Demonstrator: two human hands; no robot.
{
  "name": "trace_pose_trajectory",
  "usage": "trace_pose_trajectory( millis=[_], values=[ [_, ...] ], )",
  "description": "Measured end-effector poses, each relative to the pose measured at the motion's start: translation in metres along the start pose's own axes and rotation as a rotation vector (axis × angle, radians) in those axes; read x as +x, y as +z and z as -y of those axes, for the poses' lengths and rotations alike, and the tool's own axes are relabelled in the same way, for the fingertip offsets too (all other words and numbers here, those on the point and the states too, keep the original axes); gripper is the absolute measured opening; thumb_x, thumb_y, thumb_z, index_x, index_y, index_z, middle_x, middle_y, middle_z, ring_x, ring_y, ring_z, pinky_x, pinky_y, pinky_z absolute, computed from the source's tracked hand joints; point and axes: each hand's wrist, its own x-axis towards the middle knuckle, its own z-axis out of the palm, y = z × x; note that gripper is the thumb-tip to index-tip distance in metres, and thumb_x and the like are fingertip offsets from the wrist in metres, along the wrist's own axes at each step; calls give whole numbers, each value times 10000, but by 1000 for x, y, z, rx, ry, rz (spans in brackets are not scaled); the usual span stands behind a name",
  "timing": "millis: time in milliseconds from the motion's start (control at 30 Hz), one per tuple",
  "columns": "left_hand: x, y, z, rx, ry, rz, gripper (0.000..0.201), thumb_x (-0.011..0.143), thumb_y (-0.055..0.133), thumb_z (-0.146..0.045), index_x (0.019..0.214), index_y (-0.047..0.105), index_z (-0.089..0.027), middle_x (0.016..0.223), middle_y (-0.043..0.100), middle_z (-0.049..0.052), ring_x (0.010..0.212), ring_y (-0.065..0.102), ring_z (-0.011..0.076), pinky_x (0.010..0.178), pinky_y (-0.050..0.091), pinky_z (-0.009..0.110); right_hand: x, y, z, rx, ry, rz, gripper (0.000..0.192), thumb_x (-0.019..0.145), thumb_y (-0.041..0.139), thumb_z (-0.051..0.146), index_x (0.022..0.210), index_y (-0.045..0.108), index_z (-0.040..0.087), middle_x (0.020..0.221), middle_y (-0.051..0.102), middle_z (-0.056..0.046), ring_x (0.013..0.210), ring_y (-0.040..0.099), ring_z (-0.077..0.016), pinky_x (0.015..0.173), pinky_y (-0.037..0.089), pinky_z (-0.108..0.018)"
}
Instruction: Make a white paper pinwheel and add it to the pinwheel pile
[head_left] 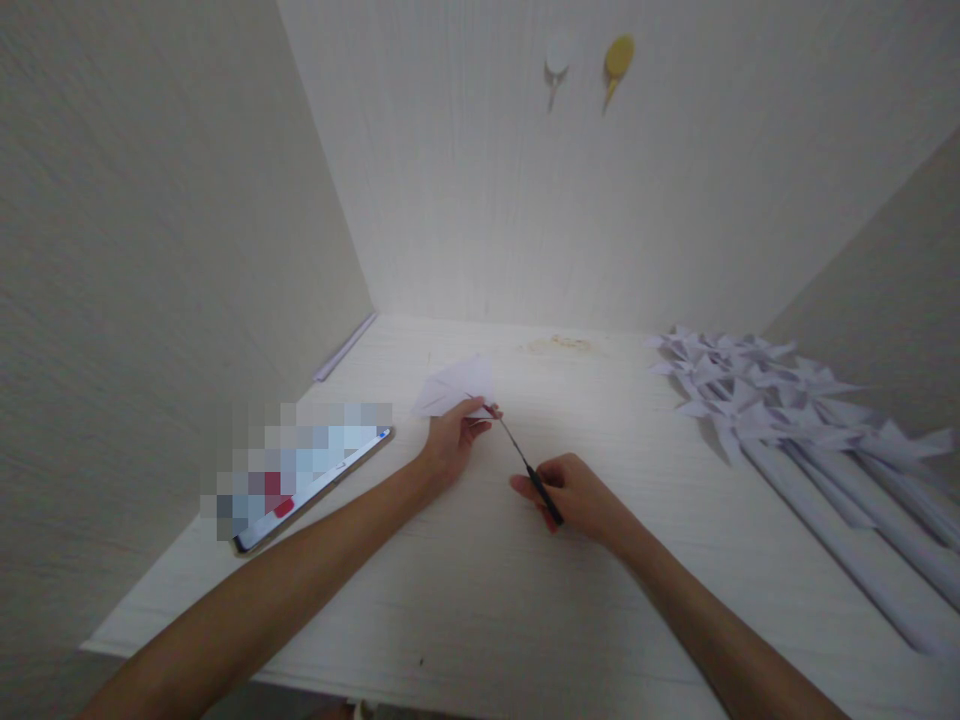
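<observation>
Near the middle of the table, my left hand pinches a folded sheet of white paper by its near right corner. The paper has creases and pointed corners. My right hand is closed around the black handle of a slim tool with a thin metal shaft, like a small screwdriver or awl. That shaft points up and to the left, and its tip meets the paper's edge at my left fingertips. Whether the tip goes through the paper, I cannot tell.
Several white paper pinwheels on rolled paper sticks lie along the right side. A phone or tablet leans at the left. One paper roll rests by the left wall. Two hooks, white and yellow, hang on the back wall.
</observation>
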Motion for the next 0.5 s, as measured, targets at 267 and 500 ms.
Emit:
trace_pose_trajectory(
  millis=[267,500],
  values=[
    [0,1,0,16,-5,-14,20,611,587,-127,598,596,-114,571,612,1,530,574,74,424,412,126,-2,0,1,44,-17,-15,496,686,456,558,395,450,156,359,451,1,351,370,-76,391,285,-215],
    [-1,2,0,9,-1,-32,10,603,588,-119,598,595,-114,564,610,1,523,576,78,417,411,129,-2,0,2,35,-38,-27,492,681,480,537,372,449,157,345,441,5,340,366,-74,381,277,-214]
  ],
)
